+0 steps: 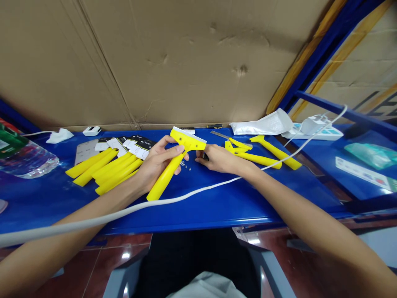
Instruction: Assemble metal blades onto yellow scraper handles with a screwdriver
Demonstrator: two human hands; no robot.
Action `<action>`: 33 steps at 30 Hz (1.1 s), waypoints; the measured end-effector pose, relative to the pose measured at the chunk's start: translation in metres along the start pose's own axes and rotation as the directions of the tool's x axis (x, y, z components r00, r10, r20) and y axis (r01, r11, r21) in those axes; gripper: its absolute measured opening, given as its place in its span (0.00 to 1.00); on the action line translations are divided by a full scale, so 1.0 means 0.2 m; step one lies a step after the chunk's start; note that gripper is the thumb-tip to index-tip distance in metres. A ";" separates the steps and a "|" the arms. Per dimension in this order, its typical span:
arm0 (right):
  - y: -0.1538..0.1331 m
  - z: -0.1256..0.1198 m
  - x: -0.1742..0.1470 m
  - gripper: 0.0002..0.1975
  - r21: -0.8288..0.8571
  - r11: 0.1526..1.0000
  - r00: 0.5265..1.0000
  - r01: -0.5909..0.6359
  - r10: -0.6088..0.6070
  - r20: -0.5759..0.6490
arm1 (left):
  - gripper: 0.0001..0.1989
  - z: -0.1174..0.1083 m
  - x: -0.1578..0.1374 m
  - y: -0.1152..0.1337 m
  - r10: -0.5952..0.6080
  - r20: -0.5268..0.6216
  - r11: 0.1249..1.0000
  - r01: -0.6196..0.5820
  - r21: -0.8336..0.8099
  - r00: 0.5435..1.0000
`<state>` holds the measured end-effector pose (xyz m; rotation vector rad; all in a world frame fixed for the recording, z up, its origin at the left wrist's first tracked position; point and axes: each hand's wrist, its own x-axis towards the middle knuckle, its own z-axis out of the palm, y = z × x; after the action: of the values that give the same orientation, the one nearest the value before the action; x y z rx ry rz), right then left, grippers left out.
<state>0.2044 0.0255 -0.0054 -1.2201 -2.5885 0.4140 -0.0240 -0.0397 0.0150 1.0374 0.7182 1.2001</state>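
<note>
A yellow scraper [167, 176] is gripped in my left hand [156, 161], its wide head with a pale blade edge tilted up and its handle pointing down toward me. My right hand [218, 158] is closed just right of the scraper's head; something small and dark shows between the fingers, mostly hidden. Small screws [182, 164] lie on the blue table [201, 203] between the two hands. Left of my left hand, several yellow scrapers [116, 167] lie side by side with black-and-white cards [139, 148] at their heads.
More yellow scraper parts [259, 159] lie to the right, near a metal strip [220, 135]. Behind them are a screwdriver [214, 126], a white pouch [262, 123] and a power strip [325, 131]. A white cable [192, 193] crosses before my arms. A plastic bottle [27, 159] stands left.
</note>
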 end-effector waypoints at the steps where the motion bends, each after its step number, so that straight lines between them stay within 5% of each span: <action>1: 0.00 0.00 0.00 0.06 0.019 1.000 1.000 -0.016 0.017 -0.002 | 0.18 0.00 0.00 0.00 0.003 0.000 1.000 -0.003 0.001 1.000; 19: 0.02 -0.02 0.01 0.09 0.043 0.998 0.998 -0.045 0.043 0.036 | 0.19 0.01 0.00 0.00 -0.020 -0.018 1.000 0.019 -0.021 1.000; 33: 0.05 -0.06 -0.01 0.07 -0.007 0.994 0.990 0.104 -0.103 0.092 | 0.13 0.00 -0.02 0.03 -0.012 0.017 0.988 0.014 -0.154 1.000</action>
<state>0.2167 0.0310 0.0019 -1.0882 -2.7214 0.4434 -0.0277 -0.0433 0.0208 0.9116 0.6086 1.2149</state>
